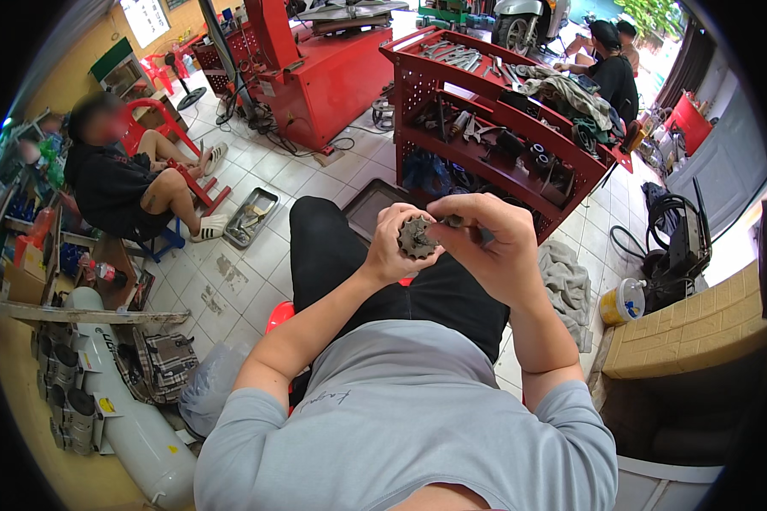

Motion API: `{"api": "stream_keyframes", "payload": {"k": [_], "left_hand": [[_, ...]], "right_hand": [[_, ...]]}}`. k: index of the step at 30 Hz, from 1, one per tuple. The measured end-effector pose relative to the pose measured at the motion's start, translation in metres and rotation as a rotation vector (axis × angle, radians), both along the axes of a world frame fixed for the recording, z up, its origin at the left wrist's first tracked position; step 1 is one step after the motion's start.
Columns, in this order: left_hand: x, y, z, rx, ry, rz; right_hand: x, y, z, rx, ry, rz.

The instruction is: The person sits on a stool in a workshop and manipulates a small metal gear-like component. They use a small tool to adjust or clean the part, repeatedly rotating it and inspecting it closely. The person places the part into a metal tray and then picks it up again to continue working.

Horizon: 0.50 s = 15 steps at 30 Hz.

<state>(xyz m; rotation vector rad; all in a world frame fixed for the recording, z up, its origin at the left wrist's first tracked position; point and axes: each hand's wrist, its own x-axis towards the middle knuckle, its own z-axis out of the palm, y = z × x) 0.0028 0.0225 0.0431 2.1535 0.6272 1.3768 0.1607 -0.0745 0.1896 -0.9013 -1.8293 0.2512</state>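
I hold a grey metal part with a toothed round end (414, 245) over my lap, gripped in the curled fingers of my left hand (387, 254). My right hand (494, 238) is closed against that part, its thumb and index finger at the toothed face and centre. A small dark piece shows between these fingers, too hidden to name. A dark metal tray (365, 196) lies on the floor just beyond my knees, partly hidden by my hands.
A red tool trolley (430, 115) with wrenches stands ahead. A seated person (102, 187) is left, near a small tray (243, 238); two people (614, 85) are behind the trolley. A grey cloth (562, 281) and bucket (622, 302) sit right; a white cylinder (136, 434) lies lower left.
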Motion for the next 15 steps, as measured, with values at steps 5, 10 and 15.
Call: {"api": "stream_keyframes", "payload": {"k": [5, 10, 15], "left_hand": [[-0.001, 0.007, -0.013, -0.121, 0.024, -0.021], [0.001, 0.007, -0.017, -0.157, 0.010, -0.023], [0.001, -0.001, 0.000, -0.054, -0.004, -0.005]], "right_hand": [[0.000, -0.005, 0.008, -0.131, 0.103, 0.202], [0.003, -0.001, 0.003, -0.070, 0.050, 0.171], [0.005, 0.001, -0.001, -0.019, 0.041, 0.081]]}}
